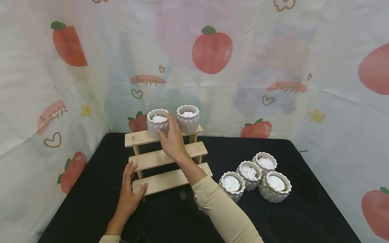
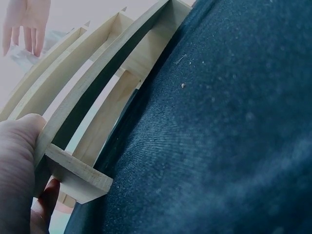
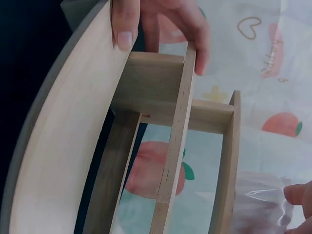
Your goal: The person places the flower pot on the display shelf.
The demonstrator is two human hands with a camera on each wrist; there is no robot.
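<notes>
A three-tier wooden stand [image 1: 161, 182] is set at a slant on the table. My left hand [image 1: 129, 195] grips the stand's left end, thumb on the lowest shelf and fingers by the middle one. On the left part of the top shelf sits a ribbed white pot [image 1: 155, 129] filled with white bits. My right hand [image 1: 173, 141] holds it between the thumb in front and the fingers at its right side. A matching pot [image 1: 188, 124] stands to the right on the same shelf. The right wrist view shows the held pot [image 3: 258, 204] partly, at the lower right.
Several more white pots, among them a front-left pot [image 1: 232, 184] and a right-hand pot [image 1: 276, 187], are grouped right of the stand on the black tablecloth [image 1: 170, 222]. A fruit-printed curtain [image 1: 237, 84] hangs behind and at both sides.
</notes>
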